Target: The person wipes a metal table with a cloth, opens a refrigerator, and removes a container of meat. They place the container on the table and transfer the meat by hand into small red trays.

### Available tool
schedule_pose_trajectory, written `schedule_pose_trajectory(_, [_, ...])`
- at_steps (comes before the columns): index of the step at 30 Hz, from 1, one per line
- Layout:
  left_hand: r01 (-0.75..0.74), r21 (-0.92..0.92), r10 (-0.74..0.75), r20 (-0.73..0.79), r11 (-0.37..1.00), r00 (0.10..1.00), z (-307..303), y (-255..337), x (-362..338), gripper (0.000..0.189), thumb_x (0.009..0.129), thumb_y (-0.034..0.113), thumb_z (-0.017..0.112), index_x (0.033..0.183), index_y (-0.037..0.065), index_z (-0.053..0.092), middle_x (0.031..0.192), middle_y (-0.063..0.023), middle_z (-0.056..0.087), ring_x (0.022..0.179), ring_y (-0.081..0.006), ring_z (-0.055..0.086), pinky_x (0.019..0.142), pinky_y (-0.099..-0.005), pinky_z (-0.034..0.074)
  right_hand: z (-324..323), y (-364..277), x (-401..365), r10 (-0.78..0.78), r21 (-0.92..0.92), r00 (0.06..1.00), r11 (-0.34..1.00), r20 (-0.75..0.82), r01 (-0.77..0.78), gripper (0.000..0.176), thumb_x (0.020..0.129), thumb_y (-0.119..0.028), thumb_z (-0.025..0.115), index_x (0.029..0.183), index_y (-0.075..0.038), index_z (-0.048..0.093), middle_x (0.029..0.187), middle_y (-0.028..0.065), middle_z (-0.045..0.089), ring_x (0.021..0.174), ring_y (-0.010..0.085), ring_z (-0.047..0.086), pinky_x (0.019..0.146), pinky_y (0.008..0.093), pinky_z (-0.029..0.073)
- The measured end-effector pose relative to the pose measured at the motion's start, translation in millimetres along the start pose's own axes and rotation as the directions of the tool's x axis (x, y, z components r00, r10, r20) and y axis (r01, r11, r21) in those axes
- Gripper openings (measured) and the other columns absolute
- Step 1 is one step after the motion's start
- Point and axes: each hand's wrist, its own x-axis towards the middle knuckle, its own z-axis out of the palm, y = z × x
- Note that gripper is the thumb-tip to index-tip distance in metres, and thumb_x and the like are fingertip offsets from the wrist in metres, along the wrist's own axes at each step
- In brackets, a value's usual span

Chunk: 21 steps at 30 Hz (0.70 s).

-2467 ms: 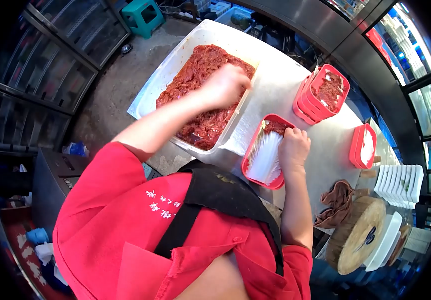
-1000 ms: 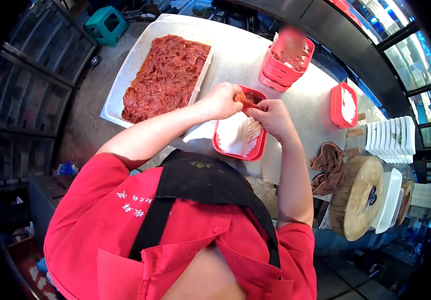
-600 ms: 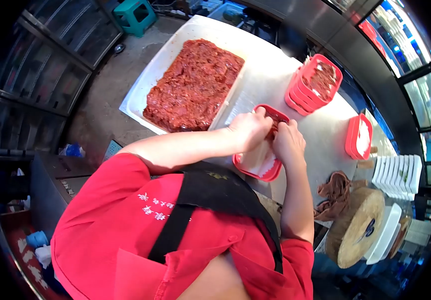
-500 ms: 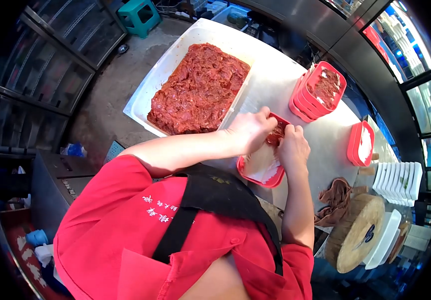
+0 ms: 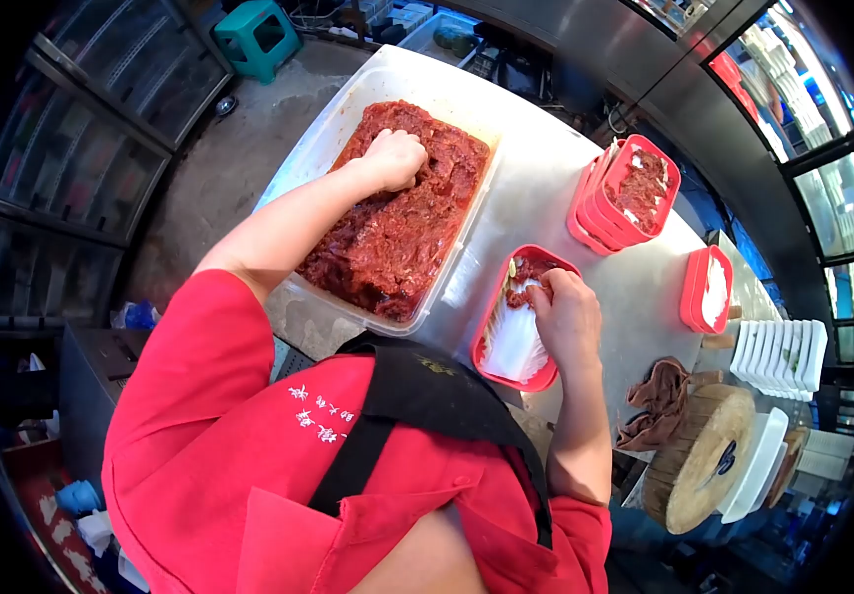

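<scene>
My left hand (image 5: 394,160) is closed with its fingertips down in the red marinated meat (image 5: 397,233), near the top of the large white tub (image 5: 481,213). My right hand (image 5: 569,315) pinches some meat (image 5: 521,295) at the upper part of a small red tray (image 5: 483,317). Inside that tray, a smooth white layer (image 5: 514,346) covers the lower part, with pale strands along the left side. Both sets of fingertips are partly hidden by meat or by the hands themselves.
Stacked red trays (image 5: 625,223) with meat on top stand at the table's upper right. Another red tray (image 5: 694,295) holds something white. Nearby are white dishes (image 5: 781,356), a brown cloth (image 5: 659,401) and a round wooden block (image 5: 709,460). A green stool (image 5: 256,42) stands on the floor.
My left hand has moved from the small red tray up and left into the tub's meat. My right hand has stayed at the tray, shifting slightly down. More of the tray's inside shows.
</scene>
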Motion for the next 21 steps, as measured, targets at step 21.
schedule_pose_trajectory(21, [0.030, -0.357, -0.161, -0.345, 0.934, 0.925, 6, -44, -17, 0.032, 0.066, 0.030, 0.077, 0.083, 0.007, 0.061, 0.095, -0.0166, 0.062, 0.088, -0.0254, 0.060, 0.074, -0.0378, 0.046, -1, -40, 13, -0.101, 0.107, 0.989, 0.990, 0.105, 0.090, 0.020, 0.076, -0.019, 0.066, 0.081, -0.002, 0.057, 0.083, 0.0143, 0.061, 0.080, 0.0330, 0.060, 0.068, 0.0426, 0.046])
